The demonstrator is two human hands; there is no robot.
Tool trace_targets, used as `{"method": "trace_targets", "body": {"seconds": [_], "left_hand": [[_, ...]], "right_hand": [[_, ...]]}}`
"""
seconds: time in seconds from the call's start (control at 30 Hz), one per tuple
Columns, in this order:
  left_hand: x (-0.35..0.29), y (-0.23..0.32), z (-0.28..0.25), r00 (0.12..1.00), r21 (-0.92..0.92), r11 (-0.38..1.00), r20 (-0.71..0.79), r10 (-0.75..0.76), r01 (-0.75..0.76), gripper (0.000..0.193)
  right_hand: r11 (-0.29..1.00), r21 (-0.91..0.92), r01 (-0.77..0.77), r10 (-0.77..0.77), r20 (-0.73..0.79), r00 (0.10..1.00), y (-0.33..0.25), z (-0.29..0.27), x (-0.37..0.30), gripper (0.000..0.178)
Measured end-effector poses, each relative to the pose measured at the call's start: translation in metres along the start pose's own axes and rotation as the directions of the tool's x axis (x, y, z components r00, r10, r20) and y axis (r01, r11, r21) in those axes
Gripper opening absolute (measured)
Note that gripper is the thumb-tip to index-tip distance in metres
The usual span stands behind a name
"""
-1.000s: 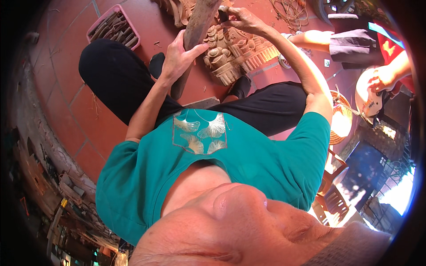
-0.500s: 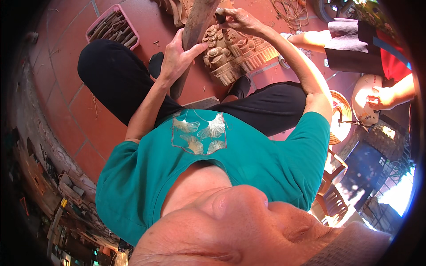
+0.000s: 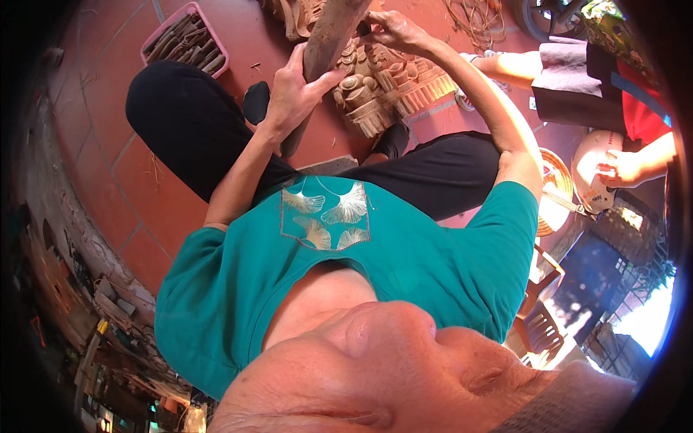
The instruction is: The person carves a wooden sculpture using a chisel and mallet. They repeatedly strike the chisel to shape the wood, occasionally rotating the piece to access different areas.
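My left hand point(image 3: 292, 97) wraps round a long, thick, grey-brown wooden bar point(image 3: 328, 45) that slants up past the picture's top edge. Its lower end rests near my lap, between my thighs. To the right of the bar, my right hand point(image 3: 397, 32) has its fingers closed on a small dark thing point(image 3: 364, 29), too little shown to name. Beneath and beyond both hands lies a carved brown wooden piece point(image 3: 368, 97) with scrolls and ridges. A second carved piece point(image 3: 296, 16) shows at the top, partly behind the bar.
A pink basket point(image 3: 225, 54) of narrow wooden tools stands on the red tiles at upper left. Tangled cord point(image 3: 476, 22) and a wheel point(image 3: 545, 18) are at upper right. Another person's hand point(image 3: 621, 169) rests on a pale helmet point(image 3: 595, 148), beside a woven hat point(image 3: 556, 191).
The wooden bar and my left hand have shifted slightly to the right and upward. My right hand has moved a little, still holding the small dark thing.
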State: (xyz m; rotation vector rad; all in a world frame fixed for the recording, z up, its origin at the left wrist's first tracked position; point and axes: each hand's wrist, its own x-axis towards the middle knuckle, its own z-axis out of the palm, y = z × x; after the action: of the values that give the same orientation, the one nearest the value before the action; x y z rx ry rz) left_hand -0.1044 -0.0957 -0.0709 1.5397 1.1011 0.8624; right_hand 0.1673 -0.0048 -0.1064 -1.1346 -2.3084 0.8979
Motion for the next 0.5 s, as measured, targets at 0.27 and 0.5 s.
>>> {"method": "trace_targets", "body": {"seconds": [0.27, 0.5], "left_hand": [[0.008, -0.011, -0.003, 0.977, -0.119, 0.976, 0.129, -0.168, 0.183, 0.045], [0.009, -0.025, -0.006, 0.97, -0.439, 0.867, 0.048, -0.239, 0.236, 0.032]], "right_hand": [[0.987, -0.118, -0.108, 0.117, 0.07, 0.991, -0.018, -0.009, 0.002, 0.03], [0.967, 0.158, -0.202, 0.205, -0.002, 0.979, 0.023, -0.002, -0.005, 0.036]]}}
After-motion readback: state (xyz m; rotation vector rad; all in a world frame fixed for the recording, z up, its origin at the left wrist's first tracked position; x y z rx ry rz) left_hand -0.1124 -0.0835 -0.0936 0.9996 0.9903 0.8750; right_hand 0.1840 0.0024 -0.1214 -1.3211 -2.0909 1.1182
